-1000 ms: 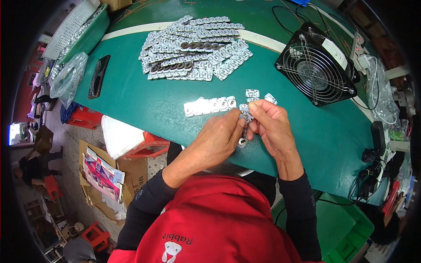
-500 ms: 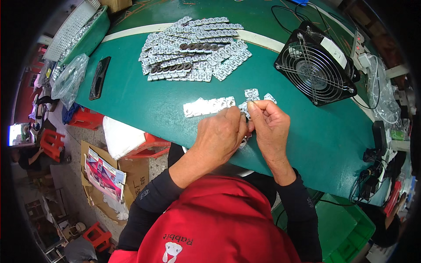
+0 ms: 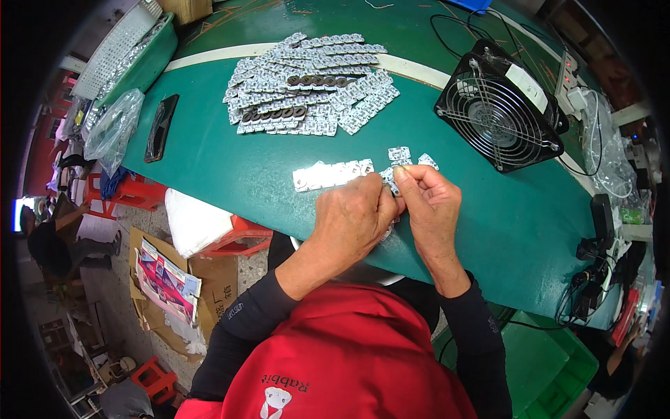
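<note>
While the left hand (image 3: 351, 213) curls beside it, hold hidden, the right hand (image 3: 434, 202) pinches a board (image 3: 388, 176), near centre, right of the strip (image 3: 328, 177); step apparently two-handed fingertip work, next move likely calling for steady fingers.

Loads of room is left on the green table (image 3: 513, 223) to the right of the right hand (image 3: 434, 206), though it's capped by the black fan (image 3: 495, 105) up top and cables (image 3: 585, 288) at the edge. Straight ahead, small white pieces (image 3: 399, 153) are met first. A lane is left between the strip pile (image 3: 300, 91) and the nearer single strip (image 3: 324, 176).
</note>
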### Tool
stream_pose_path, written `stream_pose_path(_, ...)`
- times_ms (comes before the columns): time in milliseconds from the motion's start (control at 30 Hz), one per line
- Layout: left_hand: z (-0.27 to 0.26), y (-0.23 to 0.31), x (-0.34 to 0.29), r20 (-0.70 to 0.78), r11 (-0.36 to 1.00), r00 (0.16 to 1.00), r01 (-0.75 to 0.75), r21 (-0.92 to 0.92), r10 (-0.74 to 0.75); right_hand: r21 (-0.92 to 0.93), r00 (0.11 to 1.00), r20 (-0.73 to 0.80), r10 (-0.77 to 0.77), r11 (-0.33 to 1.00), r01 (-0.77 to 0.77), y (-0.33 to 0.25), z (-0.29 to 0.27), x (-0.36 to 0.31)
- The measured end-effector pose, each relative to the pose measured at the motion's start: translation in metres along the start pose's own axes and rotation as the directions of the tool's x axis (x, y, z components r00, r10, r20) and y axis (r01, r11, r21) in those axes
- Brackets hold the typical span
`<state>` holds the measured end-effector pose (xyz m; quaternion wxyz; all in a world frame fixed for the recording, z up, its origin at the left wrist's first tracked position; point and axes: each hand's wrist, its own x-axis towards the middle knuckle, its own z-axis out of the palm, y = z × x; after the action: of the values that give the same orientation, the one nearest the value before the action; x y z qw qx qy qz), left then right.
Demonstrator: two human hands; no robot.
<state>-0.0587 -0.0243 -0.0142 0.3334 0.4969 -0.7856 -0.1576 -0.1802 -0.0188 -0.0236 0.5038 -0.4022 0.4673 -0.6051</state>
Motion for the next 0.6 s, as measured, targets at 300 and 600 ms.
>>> stream_pose_path(300,-0.0089,0.0009,0.0020,0.037,0.998,0.999,0.028,0.049,-0.030,0.055,0.986,0.109,0.125,0.990,-0.131,-0.0028,-0.0067,0.0032)
stream_pose_path(600,-0.0095,0.0012,0.0027,0.071,0.997,0.996,0.065,-0.039,-0.062,-0.079,0.998,-0.033,0.056,0.995,-0.059,-0.0099,0.0005,0.0009)
